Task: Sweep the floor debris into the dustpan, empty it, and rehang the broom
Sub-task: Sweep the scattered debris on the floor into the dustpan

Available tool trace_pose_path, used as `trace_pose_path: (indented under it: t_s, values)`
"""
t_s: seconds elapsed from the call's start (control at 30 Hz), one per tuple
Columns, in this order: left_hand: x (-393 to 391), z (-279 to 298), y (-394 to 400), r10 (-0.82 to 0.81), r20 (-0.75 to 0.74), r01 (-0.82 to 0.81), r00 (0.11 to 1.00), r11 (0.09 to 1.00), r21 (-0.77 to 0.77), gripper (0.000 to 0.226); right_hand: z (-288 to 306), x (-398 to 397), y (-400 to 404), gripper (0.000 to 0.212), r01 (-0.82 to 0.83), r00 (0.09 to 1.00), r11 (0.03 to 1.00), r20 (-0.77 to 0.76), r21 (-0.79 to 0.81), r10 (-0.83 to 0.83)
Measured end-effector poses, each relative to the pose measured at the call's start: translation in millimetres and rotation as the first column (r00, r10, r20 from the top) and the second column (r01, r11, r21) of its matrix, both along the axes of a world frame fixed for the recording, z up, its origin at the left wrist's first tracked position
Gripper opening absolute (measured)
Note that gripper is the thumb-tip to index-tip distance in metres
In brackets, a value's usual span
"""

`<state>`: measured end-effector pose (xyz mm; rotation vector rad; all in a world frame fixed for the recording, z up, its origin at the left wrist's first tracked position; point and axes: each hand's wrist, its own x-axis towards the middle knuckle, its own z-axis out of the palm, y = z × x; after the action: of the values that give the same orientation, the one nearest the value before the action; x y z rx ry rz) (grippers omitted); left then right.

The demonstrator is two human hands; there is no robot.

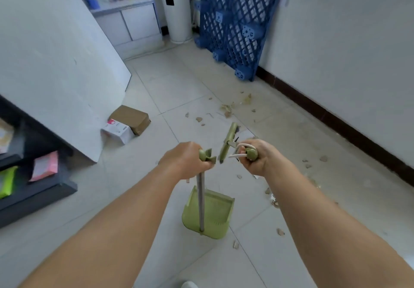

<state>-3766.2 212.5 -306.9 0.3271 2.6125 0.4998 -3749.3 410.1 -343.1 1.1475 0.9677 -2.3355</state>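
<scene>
Left hand: its grip is curled around the top of the dustpan handle, a grey pole with a green cap.
Right hand: its grip is curled around the green end of the broom handle, where a white cord loop hangs out.
Dustpan: green, it stands on the floor below the left hand.
Broom: the green head is in front of the hands, above the floor; the bristles are hard to see.
Debris: dry brown pieces lie on the tiles ahead and to the right of the dustpan.
Writing: a white box with a red mark lies beside a brown carton; the text is too blurred to read.
Floor: pale square tiles, dusty.
Room: white walls with a dark baseboard; a blue plastic pallet leans on the right wall; a white counter stands at the back.
</scene>
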Motion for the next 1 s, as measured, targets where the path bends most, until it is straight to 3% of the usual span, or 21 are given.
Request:
trace_pose_path:
  t_s: [0.17,0.47,0.6,0.67,0.7,0.77,0.83,0.9,1.0]
  values:
    - [-30.9,-6.6,-67.7,0.105,0.007,-0.105,0.994,0.994,-0.004,0.034,-2.2,-50.0,-68.7,0.024,-0.175,0.985,0.983,0.006,0.052,0.175]
    - [-65.8,-28.2,-135.5,0.256,0.035,-0.253,0.966,0.964,-0.076,0.033,-39.0,-137.0,-134.7,0.011,-0.398,0.916,0.917,0.047,-0.007,0.398]
    - [-83.4,-35.5,-144.8,0.334,0.057,-0.327,0.941,0.940,-0.101,0.032,-63.6,-172.8,-143.0,0.015,-0.563,0.825,0.824,0.104,0.068,0.555]
    - [-87.1,-38.5,-146.2,0.361,0.060,-0.353,0.930,0.928,-0.117,0.032,-73.8,-180.4,-141.7,0.017,-0.720,0.694,0.674,0.209,0.167,0.689]
    - [-90.5,-40.5,-146.3,0.374,0.061,-0.365,0.925,0.923,-0.122,0.033,-80.7,-184.5,-139.7,0.023,-0.804,0.594,0.540,0.316,0.247,0.740]
    - [-95.3,-44.4,-143.4,0.388,0.065,-0.379,0.919,0.917,-0.123,0.033,-91.2,-186.0,-130.6,0.029,-0.907,0.377,0.174,0.557,0.383,0.740]
    - [-95.9,-47.7,-140.4,0.394,0.071,-0.384,0.916,0.915,-0.125,0.033,-98.3,-183.3,-120.4,0.026,-0.883,0.218,-0.158,0.684,0.442,0.696]
    - [-92.0,-52.2,-137.5,0.399,0.072,-0.389,0.914,0.913,-0.125,0.034,-103.9,-177.2,-110.3,0.033,-0.829,0.149,-0.322,0.736,0.457,0.661]
    - [-82.5,-57.0,-130.7,0.403,0.078,-0.394,0.912,0.912,-0.109,0.033,-107.0,-161.9,-96.6,0.032,-0.835,0.117,-0.359,0.773,0.416,0.624]
